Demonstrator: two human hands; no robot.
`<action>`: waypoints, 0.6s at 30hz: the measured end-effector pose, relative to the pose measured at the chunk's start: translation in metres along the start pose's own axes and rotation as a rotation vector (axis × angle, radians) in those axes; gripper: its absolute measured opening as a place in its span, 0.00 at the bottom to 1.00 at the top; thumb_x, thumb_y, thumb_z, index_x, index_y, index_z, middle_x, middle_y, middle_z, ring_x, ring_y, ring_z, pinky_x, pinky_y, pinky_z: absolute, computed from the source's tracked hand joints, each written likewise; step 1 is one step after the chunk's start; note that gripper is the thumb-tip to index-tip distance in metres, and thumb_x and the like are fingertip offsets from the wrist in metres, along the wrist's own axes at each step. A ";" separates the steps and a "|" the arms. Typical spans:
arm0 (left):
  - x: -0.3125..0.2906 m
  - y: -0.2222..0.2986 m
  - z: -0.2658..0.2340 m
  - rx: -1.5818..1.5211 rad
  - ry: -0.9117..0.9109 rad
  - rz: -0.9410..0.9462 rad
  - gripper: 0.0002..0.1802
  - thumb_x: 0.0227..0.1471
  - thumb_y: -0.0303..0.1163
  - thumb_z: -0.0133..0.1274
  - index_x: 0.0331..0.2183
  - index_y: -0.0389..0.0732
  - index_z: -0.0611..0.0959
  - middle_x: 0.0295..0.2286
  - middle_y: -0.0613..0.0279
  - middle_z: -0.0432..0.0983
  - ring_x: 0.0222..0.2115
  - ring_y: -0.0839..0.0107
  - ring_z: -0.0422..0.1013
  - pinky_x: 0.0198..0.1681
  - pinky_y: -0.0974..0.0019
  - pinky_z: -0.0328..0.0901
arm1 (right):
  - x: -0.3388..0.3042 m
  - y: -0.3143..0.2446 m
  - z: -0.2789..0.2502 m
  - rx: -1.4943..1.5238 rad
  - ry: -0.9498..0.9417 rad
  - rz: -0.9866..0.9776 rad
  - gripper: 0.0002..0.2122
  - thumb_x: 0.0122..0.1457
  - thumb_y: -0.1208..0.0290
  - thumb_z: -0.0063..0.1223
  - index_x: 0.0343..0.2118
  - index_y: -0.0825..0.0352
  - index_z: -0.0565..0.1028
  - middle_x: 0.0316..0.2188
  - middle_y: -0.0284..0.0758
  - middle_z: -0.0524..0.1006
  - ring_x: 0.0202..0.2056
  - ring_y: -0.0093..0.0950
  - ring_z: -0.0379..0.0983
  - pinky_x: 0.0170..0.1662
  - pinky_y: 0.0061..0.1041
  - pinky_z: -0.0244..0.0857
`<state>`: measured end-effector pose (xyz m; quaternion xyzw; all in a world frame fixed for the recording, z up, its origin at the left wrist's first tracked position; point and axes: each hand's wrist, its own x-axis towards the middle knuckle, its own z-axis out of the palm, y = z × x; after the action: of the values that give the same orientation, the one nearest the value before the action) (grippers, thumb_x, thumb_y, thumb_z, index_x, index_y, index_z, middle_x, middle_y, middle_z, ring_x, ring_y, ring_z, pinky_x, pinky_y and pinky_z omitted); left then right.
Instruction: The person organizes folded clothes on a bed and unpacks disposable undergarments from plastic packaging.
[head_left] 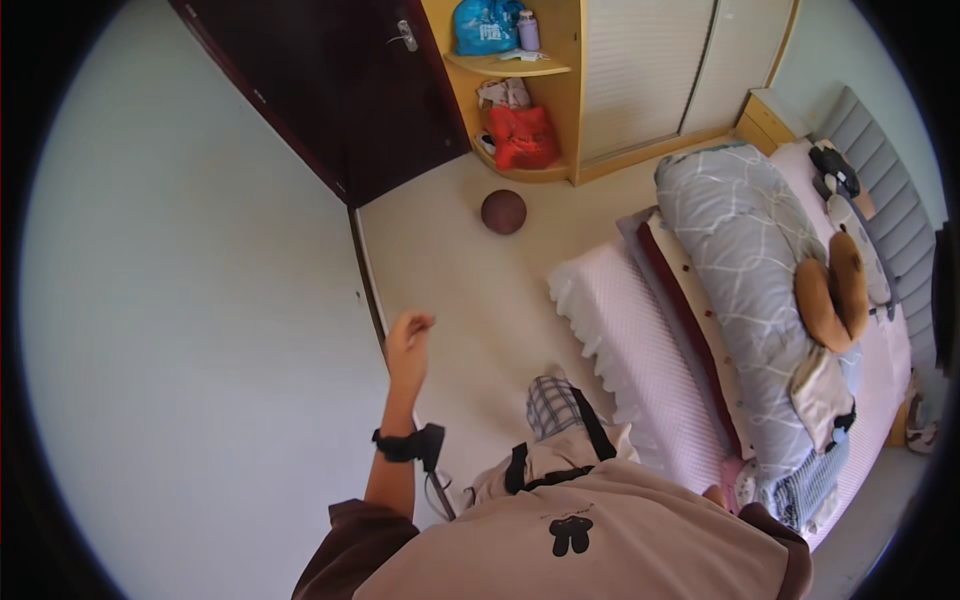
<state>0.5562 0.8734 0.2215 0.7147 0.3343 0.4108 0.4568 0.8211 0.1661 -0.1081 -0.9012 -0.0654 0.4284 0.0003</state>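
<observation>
My left hand is raised in front of the pale wall, with a black band around its forearm. Its fingers are loosely bent, a little blurred, and nothing shows in them. My right hand is out of sight; only a sliver of skin shows beside my shirt, near the bed. Ahead on the floor rests a dark brown ball, well beyond my left hand. A beige bag with black straps shows in front of my body.
On the right stands a bed with a grey quilt and a brown neck pillow. At the back are a dark door and corner shelves with a red bag. The wall runs close along my left.
</observation>
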 end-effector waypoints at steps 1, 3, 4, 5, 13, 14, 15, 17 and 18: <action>0.047 0.029 0.051 0.070 -0.110 0.091 0.08 0.43 0.17 0.46 0.30 0.37 0.74 0.27 0.61 0.72 0.30 0.72 0.68 0.35 0.72 0.62 | -0.049 -0.053 0.007 0.162 -0.011 0.107 0.12 0.45 0.67 0.58 0.14 0.69 0.74 0.16 0.39 0.76 0.18 0.31 0.74 0.23 0.29 0.70; 0.107 0.020 0.060 0.172 -0.183 0.158 0.07 0.42 0.19 0.49 0.29 0.37 0.75 0.27 0.60 0.73 0.31 0.69 0.69 0.36 0.71 0.62 | -0.093 -0.141 -0.059 0.286 0.052 0.266 0.14 0.43 0.65 0.62 0.14 0.70 0.73 0.13 0.36 0.75 0.15 0.29 0.74 0.22 0.29 0.70; 0.138 0.012 0.065 0.303 -0.251 0.247 0.06 0.42 0.22 0.53 0.28 0.37 0.77 0.28 0.59 0.73 0.31 0.67 0.69 0.36 0.69 0.62 | -0.081 -0.173 -0.070 0.287 0.058 0.268 0.14 0.43 0.65 0.62 0.14 0.70 0.73 0.13 0.36 0.75 0.15 0.29 0.74 0.22 0.29 0.70; 0.164 0.000 0.068 0.311 -0.257 0.264 0.06 0.42 0.22 0.53 0.28 0.37 0.77 0.28 0.59 0.73 0.31 0.67 0.69 0.36 0.69 0.62 | -0.062 -0.208 -0.073 0.200 0.078 0.256 0.13 0.42 0.65 0.63 0.16 0.71 0.74 0.15 0.37 0.76 0.19 0.30 0.75 0.26 0.30 0.70; 0.326 -0.107 -0.014 0.469 -0.149 0.055 0.04 0.36 0.23 0.57 0.22 0.37 0.82 0.25 0.59 0.77 0.29 0.65 0.70 0.34 0.68 0.64 | 0.098 -0.478 -0.268 -0.265 0.543 -0.359 0.06 0.43 0.72 0.50 0.22 0.71 0.72 0.26 0.49 0.73 0.32 0.45 0.71 0.35 0.40 0.65; 0.348 -0.112 -0.025 0.495 -0.133 0.083 0.04 0.35 0.22 0.57 0.22 0.36 0.82 0.24 0.60 0.77 0.27 0.65 0.70 0.33 0.68 0.64 | 0.086 -0.519 -0.315 -0.226 0.607 -0.346 0.04 0.44 0.76 0.48 0.23 0.70 0.71 0.25 0.49 0.72 0.32 0.45 0.70 0.34 0.41 0.64; 0.374 -0.119 -0.032 0.506 -0.126 0.075 0.04 0.36 0.22 0.57 0.22 0.36 0.81 0.24 0.60 0.77 0.27 0.66 0.70 0.33 0.68 0.64 | 0.074 -0.545 -0.360 -0.086 0.721 -0.332 0.04 0.45 0.76 0.47 0.25 0.70 0.70 0.26 0.49 0.72 0.31 0.44 0.69 0.35 0.40 0.64; 0.433 -0.139 -0.027 0.487 -0.162 0.088 0.03 0.36 0.22 0.56 0.22 0.35 0.81 0.23 0.59 0.77 0.26 0.66 0.70 0.32 0.69 0.64 | 0.110 -0.515 -0.421 -0.146 1.004 -0.390 0.12 0.47 0.76 0.47 0.38 0.69 0.70 0.27 0.46 0.72 0.31 0.44 0.69 0.35 0.40 0.62; 0.465 -0.153 -0.021 0.459 -0.168 0.043 0.03 0.38 0.22 0.55 0.22 0.35 0.81 0.23 0.59 0.77 0.26 0.68 0.71 0.31 0.70 0.64 | 0.121 -0.487 -0.457 0.014 0.895 -0.322 0.14 0.48 0.77 0.45 0.41 0.69 0.70 0.28 0.44 0.72 0.31 0.43 0.69 0.34 0.39 0.61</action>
<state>0.7261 1.3333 0.2154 0.8384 0.3644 0.2726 0.2999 1.1916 0.6887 0.1154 -0.9756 -0.1951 -0.0069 0.1009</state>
